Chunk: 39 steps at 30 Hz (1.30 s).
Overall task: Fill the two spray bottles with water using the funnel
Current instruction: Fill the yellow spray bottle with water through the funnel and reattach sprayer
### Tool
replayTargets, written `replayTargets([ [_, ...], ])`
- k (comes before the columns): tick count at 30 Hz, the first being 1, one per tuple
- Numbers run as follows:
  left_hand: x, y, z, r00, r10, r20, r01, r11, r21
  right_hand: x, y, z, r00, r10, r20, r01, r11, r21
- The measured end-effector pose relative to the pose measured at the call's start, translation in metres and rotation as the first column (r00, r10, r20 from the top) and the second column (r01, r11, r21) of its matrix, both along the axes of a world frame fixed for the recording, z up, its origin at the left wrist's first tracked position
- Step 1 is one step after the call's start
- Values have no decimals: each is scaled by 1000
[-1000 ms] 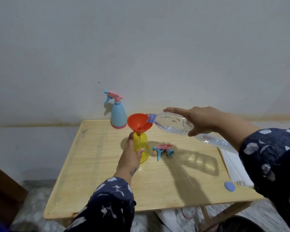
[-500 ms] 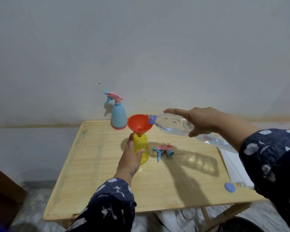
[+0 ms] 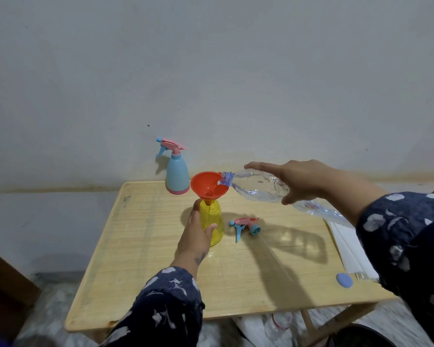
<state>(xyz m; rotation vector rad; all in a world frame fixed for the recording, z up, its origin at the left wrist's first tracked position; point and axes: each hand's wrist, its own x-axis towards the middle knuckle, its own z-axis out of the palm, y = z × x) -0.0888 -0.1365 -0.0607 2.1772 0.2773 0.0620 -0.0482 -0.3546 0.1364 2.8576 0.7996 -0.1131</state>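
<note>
Left arm reaches forward from the near edge of the table (image 3: 140, 246), dark floral sleeve (image 3: 166, 304) to the wrist. Left hand (image 3: 194, 236) wraps the side of the yellow spray bottle (image 3: 212, 221), thumb on the near face, fingers around the left side; grip closed on the bottle body, steadying it upright. Bottle stands near the middle of the table, a little toward the far edge, with no spray head on it.

Orange funnel (image 3: 207, 185) sits in the yellow bottle's neck, spout down, bowl open upward.

Right arm comes in from the right edge, forearm roughly level, same floral sleeve. Right hand (image 3: 303, 180) grips the clear water bottle (image 3: 258, 187) from above, index finger stretched along its top, thumb underneath; hand closed around the bottle. Bottle tilted near horizontal, mouth lowest, its blue neck ring resting at the funnel's right rim. Water shows inside the funnel bowl.

Blue spray bottle (image 3: 177, 175) stands upright at the far edge, pink-and-blue spray head on, just behind the funnel, apart from it.

Loose spray head (image 3: 244, 225) lies on its side just right of the yellow bottle, not touching it.

Small blue cap (image 3: 344, 280) lies near the near right corner. White sheets (image 3: 348, 249) lie along the right edge.
</note>
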Motion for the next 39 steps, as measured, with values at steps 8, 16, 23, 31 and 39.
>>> replayTargets([
  [8,0,0,0,1000,3,2,-3,1000,-2,1,1,2,1000,7,2,-7,1000,-24],
  [16,-1,0,0,1000,6,20,-6,1000,-19,2,-3,-1,1000,17,13,-16,998,-54],
  [23,-2,-2,1,999,17,29,-16,1000,-27,4,-6,-10,1000,11,-18,-10,1000,24],
  [31,-1,-3,5,999,40,-11,-40,999,-22,13,-21,-28,989,26,-145,34,918,395],
  [39,5,-4,-6,997,74,23,-73,997,-37,43,-81,-65,972,-195,-132,219,543,811],
])
